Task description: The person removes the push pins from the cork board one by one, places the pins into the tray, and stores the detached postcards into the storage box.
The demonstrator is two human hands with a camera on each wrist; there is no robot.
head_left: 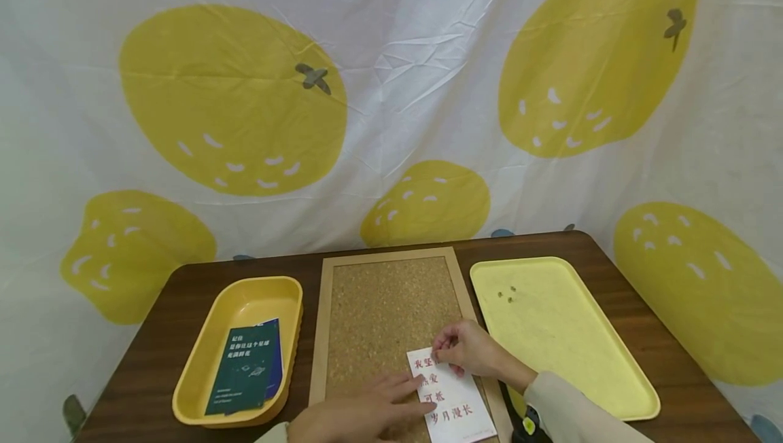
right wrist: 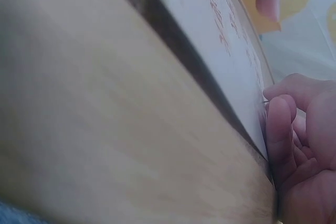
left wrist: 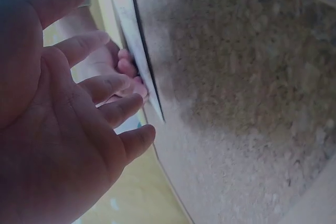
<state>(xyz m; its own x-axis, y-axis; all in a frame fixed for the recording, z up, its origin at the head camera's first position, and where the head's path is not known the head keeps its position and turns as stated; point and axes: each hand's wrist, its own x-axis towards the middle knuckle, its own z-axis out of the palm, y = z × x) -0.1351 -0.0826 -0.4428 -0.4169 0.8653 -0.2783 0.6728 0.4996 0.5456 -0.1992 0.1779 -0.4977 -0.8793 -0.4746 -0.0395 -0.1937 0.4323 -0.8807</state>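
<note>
A white card (head_left: 455,405) with red Chinese characters lies on the lower right of a wood-framed cork board (head_left: 391,307). At the card's upper edge, my right hand (head_left: 467,351) has thumb and index finger pinched together. In the right wrist view, a thin pin point (right wrist: 265,102) juts from between those fingertips toward the card; the pin's head is hidden. My left hand (head_left: 361,412) stretches over the card's left side, its fingers spread and fairly straight. The left wrist view shows that palm and fingers (left wrist: 113,85) beside the card, holding nothing.
Left of the board, a yellow-orange basket (head_left: 196,368) contains a dark green card (head_left: 241,371) over a blue one (head_left: 276,368). To the right, a pale yellow tray (head_left: 550,321) carries three tiny brass-coloured tacks (head_left: 510,299). A lemon-print curtain (head_left: 416,123) hangs behind the brown table.
</note>
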